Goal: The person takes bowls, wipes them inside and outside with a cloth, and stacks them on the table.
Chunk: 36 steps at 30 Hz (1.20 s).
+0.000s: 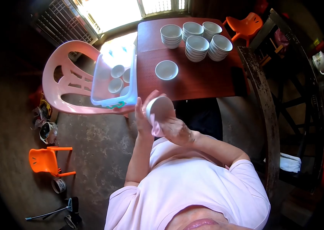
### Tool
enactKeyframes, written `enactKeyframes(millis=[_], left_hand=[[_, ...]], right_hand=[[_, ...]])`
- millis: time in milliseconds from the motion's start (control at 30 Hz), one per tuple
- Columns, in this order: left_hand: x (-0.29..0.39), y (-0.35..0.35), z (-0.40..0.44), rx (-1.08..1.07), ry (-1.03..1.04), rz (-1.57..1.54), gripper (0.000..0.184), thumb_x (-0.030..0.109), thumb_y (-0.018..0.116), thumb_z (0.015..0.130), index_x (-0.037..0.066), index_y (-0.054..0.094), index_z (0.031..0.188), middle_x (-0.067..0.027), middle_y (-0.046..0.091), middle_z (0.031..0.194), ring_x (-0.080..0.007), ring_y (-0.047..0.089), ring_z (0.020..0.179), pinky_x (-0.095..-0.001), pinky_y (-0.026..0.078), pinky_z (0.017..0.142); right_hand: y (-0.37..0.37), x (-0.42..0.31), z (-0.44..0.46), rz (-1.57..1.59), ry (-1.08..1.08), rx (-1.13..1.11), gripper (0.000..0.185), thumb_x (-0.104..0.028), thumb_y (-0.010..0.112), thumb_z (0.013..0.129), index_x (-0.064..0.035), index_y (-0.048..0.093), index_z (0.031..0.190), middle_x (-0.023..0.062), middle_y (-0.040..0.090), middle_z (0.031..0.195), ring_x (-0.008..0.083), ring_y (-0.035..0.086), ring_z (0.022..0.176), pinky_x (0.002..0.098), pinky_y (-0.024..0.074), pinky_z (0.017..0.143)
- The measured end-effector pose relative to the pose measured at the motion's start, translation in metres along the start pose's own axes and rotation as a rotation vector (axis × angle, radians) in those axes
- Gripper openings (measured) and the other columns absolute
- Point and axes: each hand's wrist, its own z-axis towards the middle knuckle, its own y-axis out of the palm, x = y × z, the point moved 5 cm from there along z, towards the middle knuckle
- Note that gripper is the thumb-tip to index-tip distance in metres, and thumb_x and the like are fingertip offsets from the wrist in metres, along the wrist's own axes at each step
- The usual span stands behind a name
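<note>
A white bowl [161, 106] is held up in front of my chest, tilted with its opening to the right. My left hand [142, 117] cups its outer left side, fingers reaching up along it. At the bowl's lower right, my right hand [178, 129] is closed, with a pink cloth [155, 125] showing between it and the bowl; part of the grip is hidden. Just beyond, a single white bowl [167, 70] stands upright on the reddish table [148, 86]. Several stacks of matching bowls [197, 46] stand farther back.
Left of the table, a pink plastic chair [64, 101] bears a clear plastic bin [97, 94] with several small white bowls inside. An orange stool [42, 160] stands on the floor at left, another orange chair [248, 26] at back right. A worn wooden frame [259, 92] rises at right.
</note>
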Motion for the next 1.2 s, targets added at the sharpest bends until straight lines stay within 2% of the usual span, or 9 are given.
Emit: enactKeyframes(millis=[167, 300, 400, 467, 600, 767, 867, 1033, 1200], left_hand=[[-0.009, -0.024, 0.005, 0.001, -0.269, 0.108, 0.053, 0.049, 0.045, 0.093, 0.000, 0.059, 0.108, -0.0178, 0.065, 0.099, -0.0281, 0.066, 0.085, -0.0384, 0.055, 0.076], [0.004, 0.009, -0.013, 0.082, 0.706, 1.025, 0.049, 0.042, 0.049, 0.094, 0.000, 0.054, 0.119, -0.0148, 0.059, 0.115, -0.0247, 0.057, 0.105, -0.0349, 0.044, 0.091], [0.005, 0.009, -0.013, 0.010, 0.776, 1.109, 0.065, 0.054, 0.046, 0.092, 0.003, 0.044, 0.132, -0.0140, 0.046, 0.135, -0.0262, 0.045, 0.123, -0.0375, 0.035, 0.103], [0.001, -0.002, -0.005, -0.056, 0.393, 0.363, 0.073, 0.060, 0.041, 0.092, 0.005, 0.037, 0.139, -0.0151, 0.040, 0.140, -0.0273, 0.042, 0.127, -0.0392, 0.033, 0.106], [0.009, -0.014, 0.001, -0.060, -0.258, 0.057, 0.073, 0.058, 0.040, 0.093, -0.005, 0.047, 0.128, -0.0197, 0.061, 0.118, -0.0314, 0.060, 0.106, -0.0428, 0.045, 0.096], [0.013, -0.009, 0.001, 0.126, 0.224, 0.619, 0.037, 0.029, 0.051, 0.093, -0.003, 0.063, 0.107, -0.0120, 0.066, 0.098, -0.0198, 0.063, 0.086, -0.0335, 0.048, 0.083], [0.012, 0.000, -0.008, 0.050, 0.776, 1.085, 0.039, 0.031, 0.052, 0.093, -0.002, 0.063, 0.110, -0.0154, 0.063, 0.109, -0.0251, 0.059, 0.103, -0.0354, 0.044, 0.092], [0.035, 0.024, -0.006, 0.021, 0.467, 0.850, 0.041, 0.028, 0.045, 0.094, -0.006, 0.062, 0.107, -0.0138, 0.065, 0.103, -0.0209, 0.062, 0.096, -0.0319, 0.046, 0.089], [0.022, -0.001, 0.005, 0.042, 0.093, 0.676, 0.037, 0.024, 0.043, 0.094, -0.005, 0.065, 0.102, -0.0121, 0.067, 0.093, -0.0168, 0.064, 0.082, -0.0264, 0.052, 0.073]], right_hand=[[-0.004, 0.004, -0.006, -0.093, -0.024, -0.065, 0.033, -0.002, 0.063, 0.079, -0.0003, 0.059, 0.112, 0.0161, 0.066, 0.107, 0.0285, 0.065, 0.100, 0.0402, 0.0505, 0.090], [0.005, 0.026, -0.012, 0.950, 1.040, 0.233, 0.026, -0.023, 0.061, 0.093, -0.0009, 0.059, 0.107, 0.0010, 0.061, 0.089, 0.0061, 0.055, 0.083, 0.0220, 0.0486, 0.072], [-0.003, 0.032, 0.000, 0.756, 0.861, 0.229, 0.028, -0.023, 0.062, 0.092, 0.0005, 0.059, 0.107, 0.0101, 0.065, 0.087, 0.0145, 0.063, 0.081, 0.0265, 0.0516, 0.070], [-0.016, 0.031, 0.004, 0.462, 0.754, -0.116, 0.026, -0.018, 0.065, 0.089, -0.0001, 0.059, 0.108, 0.0145, 0.065, 0.089, 0.0219, 0.067, 0.083, 0.0302, 0.0534, 0.070], [-0.031, 0.002, 0.021, -0.132, -0.228, -0.305, 0.040, -0.006, 0.064, 0.079, -0.0089, 0.057, 0.119, 0.0114, 0.065, 0.105, 0.0225, 0.062, 0.107, 0.0449, 0.0407, 0.101], [-0.004, 0.011, -0.005, 0.056, 0.084, -0.383, 0.034, -0.016, 0.065, 0.085, -0.0028, 0.055, 0.114, 0.0134, 0.064, 0.105, 0.0234, 0.062, 0.103, 0.0373, 0.0456, 0.092], [0.022, 0.031, -0.033, 1.108, 1.107, -0.046, 0.027, -0.020, 0.063, 0.088, -0.0010, 0.053, 0.106, 0.0167, 0.061, 0.095, 0.0320, 0.062, 0.088, 0.0364, 0.0486, 0.079], [-0.003, -0.007, 0.010, 0.095, 0.126, -0.205, 0.037, -0.017, 0.065, 0.084, -0.0024, 0.052, 0.116, 0.0158, 0.060, 0.106, 0.0321, 0.059, 0.102, 0.0446, 0.0394, 0.097], [-0.002, -0.005, 0.006, -0.093, 0.107, -0.273, 0.033, -0.019, 0.059, 0.088, -0.0060, 0.052, 0.117, 0.0176, 0.056, 0.120, 0.0337, 0.050, 0.120, 0.0503, 0.0244, 0.111]])
